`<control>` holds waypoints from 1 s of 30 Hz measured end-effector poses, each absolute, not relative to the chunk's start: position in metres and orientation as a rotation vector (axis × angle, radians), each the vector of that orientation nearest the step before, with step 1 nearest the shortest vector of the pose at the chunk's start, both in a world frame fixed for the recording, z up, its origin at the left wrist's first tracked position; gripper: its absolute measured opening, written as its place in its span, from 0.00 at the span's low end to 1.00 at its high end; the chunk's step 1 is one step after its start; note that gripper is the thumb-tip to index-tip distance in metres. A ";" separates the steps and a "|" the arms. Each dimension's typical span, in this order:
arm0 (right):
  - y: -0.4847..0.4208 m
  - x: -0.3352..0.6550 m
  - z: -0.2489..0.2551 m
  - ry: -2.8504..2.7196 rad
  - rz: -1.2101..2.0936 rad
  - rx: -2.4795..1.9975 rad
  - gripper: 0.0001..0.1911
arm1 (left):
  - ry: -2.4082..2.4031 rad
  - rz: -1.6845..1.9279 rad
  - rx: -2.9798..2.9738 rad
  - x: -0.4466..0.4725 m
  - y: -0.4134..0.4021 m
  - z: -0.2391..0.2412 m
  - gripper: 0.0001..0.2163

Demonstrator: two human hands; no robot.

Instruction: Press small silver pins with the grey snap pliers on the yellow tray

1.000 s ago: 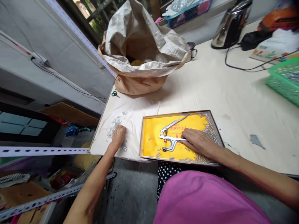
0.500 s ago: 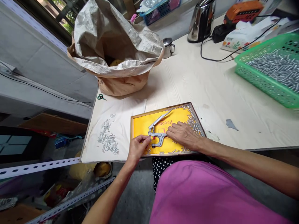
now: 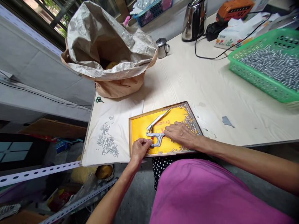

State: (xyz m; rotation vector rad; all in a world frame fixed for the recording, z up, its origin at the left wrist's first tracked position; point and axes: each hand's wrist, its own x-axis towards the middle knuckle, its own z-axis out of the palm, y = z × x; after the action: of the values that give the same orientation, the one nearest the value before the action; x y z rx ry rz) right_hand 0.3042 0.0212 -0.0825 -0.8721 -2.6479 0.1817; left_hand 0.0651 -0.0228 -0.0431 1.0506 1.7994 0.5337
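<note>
Grey metal hand pliers, with one lever arm raised and a small spring at the pivot, lie over a shallow tray lined with yellow. My right hand is closed at the right end of the pliers' frame, its fingers curled against it. Beside the jaw, my left hand is pinched at thumb and forefinger; anything between the fingertips is too small to make out. Small metal springs lie heaped along the tray's right side, with several more along its front edge.
Left of the tray, small metal pieces are scattered on a white cloth. Green scissors lie near a large open sack. A green basket full of metal pieces, a lidded cup and a kettle stand farther back.
My left hand has moved slightly right and down, closer to the pliers' jaw. My right hand stays on the pliers. The whole view has shifted a little.
</note>
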 end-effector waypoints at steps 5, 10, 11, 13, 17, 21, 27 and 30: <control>0.021 0.306 -0.081 -2.655 0.287 -0.984 0.06 | 1.766 0.405 1.083 0.064 -0.016 -0.039 0.16; 0.039 0.314 -0.069 -2.590 0.178 -1.029 0.29 | 1.770 0.391 1.057 0.066 -0.014 -0.035 0.15; 0.045 0.315 -0.067 -2.597 0.142 -1.029 0.35 | 1.769 0.400 1.051 0.067 -0.014 -0.035 0.15; 0.056 0.315 -0.064 -2.638 0.117 -1.016 0.41 | 1.769 0.415 1.052 0.067 -0.015 -0.036 0.15; 0.069 0.312 -0.062 -2.715 0.127 -0.990 0.43 | 1.783 0.415 1.079 0.066 -0.017 -0.039 0.15; 0.073 0.310 -0.062 -2.710 0.137 -1.001 0.46 | 1.792 0.400 1.107 0.066 -0.017 -0.039 0.15; 0.072 0.310 -0.057 -2.741 0.164 -1.029 0.39 | 1.804 0.395 1.081 0.071 -0.016 -0.036 0.15; 0.069 0.310 -0.055 -2.756 0.208 -1.034 0.35 | 1.856 0.320 1.171 0.073 -0.020 -0.031 0.14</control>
State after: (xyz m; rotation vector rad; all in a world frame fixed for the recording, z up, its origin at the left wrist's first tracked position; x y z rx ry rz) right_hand 0.3104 0.0687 -0.0545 -1.0338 -2.7560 0.2083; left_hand 0.0727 -0.0201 -0.0314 1.1713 1.8565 0.3201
